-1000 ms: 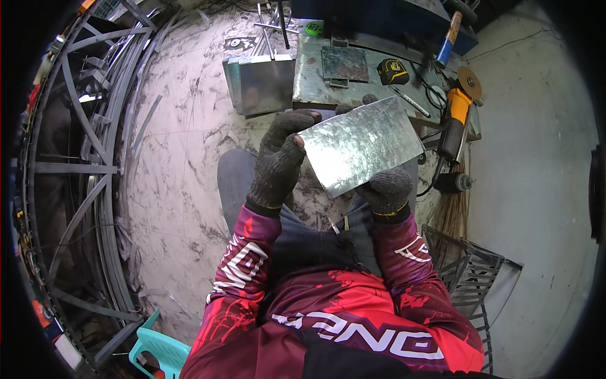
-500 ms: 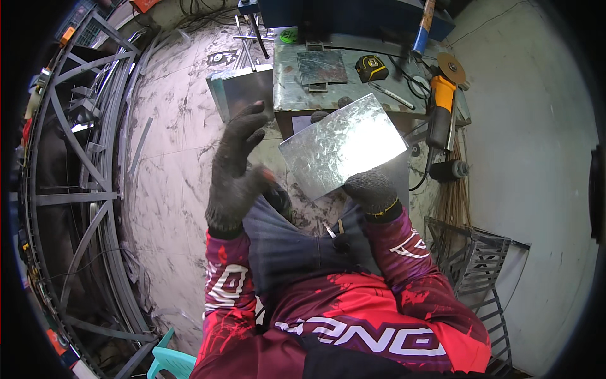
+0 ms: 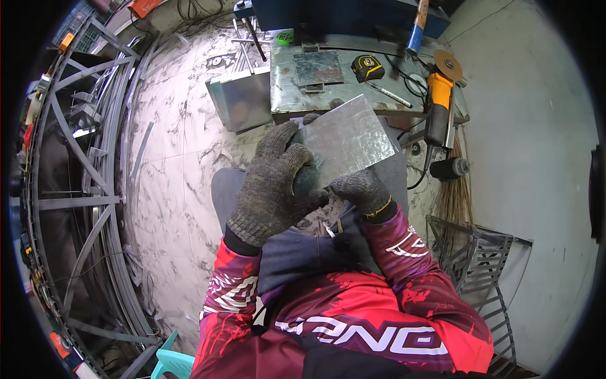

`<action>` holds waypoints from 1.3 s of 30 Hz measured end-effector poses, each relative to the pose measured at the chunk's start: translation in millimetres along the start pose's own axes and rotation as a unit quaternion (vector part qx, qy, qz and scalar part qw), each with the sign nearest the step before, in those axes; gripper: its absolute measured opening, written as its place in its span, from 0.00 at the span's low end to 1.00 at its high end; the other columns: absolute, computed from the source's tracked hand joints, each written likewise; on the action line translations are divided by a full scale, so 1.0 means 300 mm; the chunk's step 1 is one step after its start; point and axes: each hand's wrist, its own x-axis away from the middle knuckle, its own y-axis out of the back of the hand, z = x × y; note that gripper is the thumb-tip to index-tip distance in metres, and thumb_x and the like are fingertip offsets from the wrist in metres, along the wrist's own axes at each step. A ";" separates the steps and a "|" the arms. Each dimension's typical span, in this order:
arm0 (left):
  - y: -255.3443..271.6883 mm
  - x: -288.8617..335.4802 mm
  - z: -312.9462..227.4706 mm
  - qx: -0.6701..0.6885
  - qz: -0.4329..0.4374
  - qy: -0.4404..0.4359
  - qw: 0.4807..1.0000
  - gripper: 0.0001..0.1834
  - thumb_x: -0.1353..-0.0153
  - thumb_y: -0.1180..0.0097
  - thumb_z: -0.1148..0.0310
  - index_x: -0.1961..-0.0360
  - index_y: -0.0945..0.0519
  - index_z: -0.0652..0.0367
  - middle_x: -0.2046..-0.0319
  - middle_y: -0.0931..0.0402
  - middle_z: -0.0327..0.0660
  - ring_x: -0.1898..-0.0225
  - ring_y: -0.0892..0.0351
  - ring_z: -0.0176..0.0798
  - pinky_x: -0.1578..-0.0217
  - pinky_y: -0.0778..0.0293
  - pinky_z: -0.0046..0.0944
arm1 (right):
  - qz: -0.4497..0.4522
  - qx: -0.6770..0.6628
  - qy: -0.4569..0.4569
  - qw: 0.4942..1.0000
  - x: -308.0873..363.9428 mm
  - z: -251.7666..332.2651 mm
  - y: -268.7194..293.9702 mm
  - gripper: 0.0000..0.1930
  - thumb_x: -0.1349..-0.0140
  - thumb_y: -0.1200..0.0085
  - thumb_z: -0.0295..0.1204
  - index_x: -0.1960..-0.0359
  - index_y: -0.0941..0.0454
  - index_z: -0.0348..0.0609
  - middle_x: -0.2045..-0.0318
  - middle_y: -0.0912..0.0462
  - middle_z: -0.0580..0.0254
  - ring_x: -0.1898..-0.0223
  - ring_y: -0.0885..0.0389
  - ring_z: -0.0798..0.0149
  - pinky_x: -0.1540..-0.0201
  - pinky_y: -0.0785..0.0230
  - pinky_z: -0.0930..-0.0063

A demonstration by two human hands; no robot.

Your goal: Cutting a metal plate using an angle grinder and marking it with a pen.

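Note:
A flat rectangular sheet metal plate is held tilted above my lap, its surface shiny and mottled. My right hand, in a dark knit glove, grips it from its lower right edge. Dark fingertips show past the plate's far edge; the rest of those fingers are hidden beneath it. My left hand, in a matching glove, is curled around the plate's left end, covering that edge with fingers and thumb.
Ahead stands a metal-topped bench with a small square plate, tape measure, marker and hammer. An orange angle grinder hangs at its right. Metal bars on a rack line the left; a wall stands right.
My left hand has moved right and come onto the plate's left end, where before it was apart with fingers spread. The plate has shifted slightly left and tilted, losing its bright glare.

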 end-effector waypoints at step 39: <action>-0.146 0.054 0.051 0.038 -0.049 0.049 0.997 0.39 0.61 0.20 0.66 0.45 0.24 0.56 0.36 0.34 0.61 0.35 0.32 0.65 0.36 0.32 0.55 | -0.084 -0.155 0.055 0.983 0.094 0.226 0.255 0.42 0.44 0.37 0.23 0.26 0.39 0.44 0.45 0.20 0.52 0.54 0.15 0.59 0.50 0.18 0.65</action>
